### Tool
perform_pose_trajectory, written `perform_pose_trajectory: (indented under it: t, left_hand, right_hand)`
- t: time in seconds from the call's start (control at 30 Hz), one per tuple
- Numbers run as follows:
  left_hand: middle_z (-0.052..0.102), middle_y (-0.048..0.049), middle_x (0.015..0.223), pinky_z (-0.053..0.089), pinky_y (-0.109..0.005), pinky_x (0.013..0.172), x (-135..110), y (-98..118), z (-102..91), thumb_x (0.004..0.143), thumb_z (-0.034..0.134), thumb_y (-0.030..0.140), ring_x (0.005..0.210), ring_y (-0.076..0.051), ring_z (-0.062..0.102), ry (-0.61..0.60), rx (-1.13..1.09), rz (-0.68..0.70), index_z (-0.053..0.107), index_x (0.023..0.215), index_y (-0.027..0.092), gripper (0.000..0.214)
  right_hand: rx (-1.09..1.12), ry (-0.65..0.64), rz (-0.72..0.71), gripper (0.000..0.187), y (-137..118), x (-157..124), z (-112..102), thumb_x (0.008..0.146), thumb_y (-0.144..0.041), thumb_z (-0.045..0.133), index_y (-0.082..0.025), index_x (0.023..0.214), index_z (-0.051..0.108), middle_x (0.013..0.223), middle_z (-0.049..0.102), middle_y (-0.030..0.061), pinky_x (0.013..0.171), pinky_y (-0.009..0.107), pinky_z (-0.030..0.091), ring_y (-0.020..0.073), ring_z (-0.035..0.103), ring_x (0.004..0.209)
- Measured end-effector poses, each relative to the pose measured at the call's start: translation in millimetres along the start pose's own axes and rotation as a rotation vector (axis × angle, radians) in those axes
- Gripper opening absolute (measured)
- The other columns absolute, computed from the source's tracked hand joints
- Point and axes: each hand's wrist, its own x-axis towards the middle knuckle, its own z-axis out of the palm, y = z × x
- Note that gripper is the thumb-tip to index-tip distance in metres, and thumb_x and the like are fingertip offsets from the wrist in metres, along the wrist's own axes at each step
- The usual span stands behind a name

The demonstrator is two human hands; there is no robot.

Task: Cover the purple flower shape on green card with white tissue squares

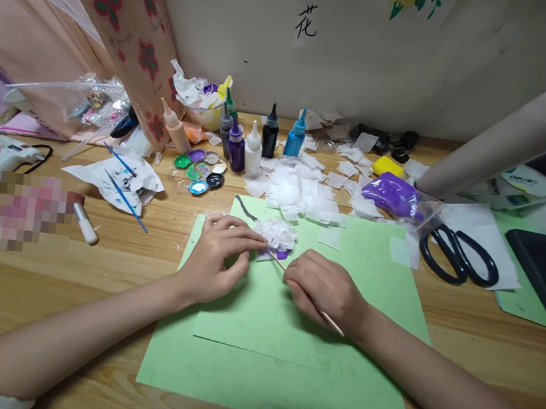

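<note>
A ball of crumpled white tissue pieces (276, 233) on a purple base sits on the light green paper sheets (292, 361). My left hand (218, 256) rests on the green paper, its fingers pinched against the left side of the tissue ball. My right hand (327, 291) is closed round a thin wooden stick (331, 321), whose tip points into the ball's purple underside.
Squeeze bottles of paint (253, 145) and a paint palette (200, 169) stand behind a heap of cut white tissue squares (299, 191). Purple clay in a bag (392, 195), black scissors (457, 254), a glue gun (5, 156) and brushes (126, 197) lie around on the wooden desk (66, 284).
</note>
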Motion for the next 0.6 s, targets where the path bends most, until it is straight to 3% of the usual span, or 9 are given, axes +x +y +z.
perform_pose_trajectory:
  t: [0.2, 0.4, 0.5, 0.6]
  left_hand:
    - [0.073, -0.0016, 0.104, 0.032, -0.044, 0.09, -0.3, -0.1, 0.8, 0.083, 0.044, 0.015, 0.1, -0.023, 0.056, -0.023, 0.018, -0.001, 0.071, 0.098, 0.022, 0.032]
    - [0.071, -0.0011, 0.099, 0.031, -0.041, 0.09, -0.3, 0.9, -0.9, 0.082, 0.045, 0.012, 0.1, -0.021, 0.054, 0.058, 0.0, -0.029, 0.071, 0.091, 0.022, 0.029]
    - [0.068, -0.0029, 0.097, 0.032, -0.04, 0.089, -0.6, 0.6, -1.5, 0.083, 0.046, 0.012, 0.099, -0.021, 0.052, 0.09, -0.009, -0.074, 0.069, 0.09, 0.021, 0.026]
    - [0.067, -0.0035, 0.095, 0.031, -0.04, 0.088, -1.1, 0.2, -1.4, 0.084, 0.045, 0.014, 0.098, -0.021, 0.051, 0.093, -0.013, -0.084, 0.067, 0.09, 0.02, 0.023]
  right_hand:
    - [-0.006, 0.002, 0.029, 0.015, 0.3, 0.0, 0.8, 0.09, -0.01, 0.042, -0.016, 0.083, 0.053, 0.064, 0.058, 0.005, 0.056, 0.029, 0.041, 0.0168, 0.047, 0.061]
    - [-0.001, 0.011, 0.088, 0.02, 1.2, 0.7, 1.8, 0.094, -0.013, 0.039, -0.017, 0.079, 0.052, 0.063, 0.057, 0.0042, 0.055, 0.028, 0.039, 0.0159, 0.046, 0.059]
    - [0.087, 0.019, 0.231, 0.027, 0.7, 0.9, 0.8, 0.098, -0.02, 0.036, -0.018, 0.077, 0.052, 0.064, 0.057, 0.0035, 0.056, 0.027, 0.04, 0.015, 0.049, 0.06]
    - [0.217, 0.048, 0.463, 0.032, -0.3, 1.5, 0.2, 0.099, -0.029, 0.036, -0.019, 0.073, 0.052, 0.064, 0.058, 0.0021, 0.057, 0.026, 0.042, 0.0132, 0.053, 0.059]
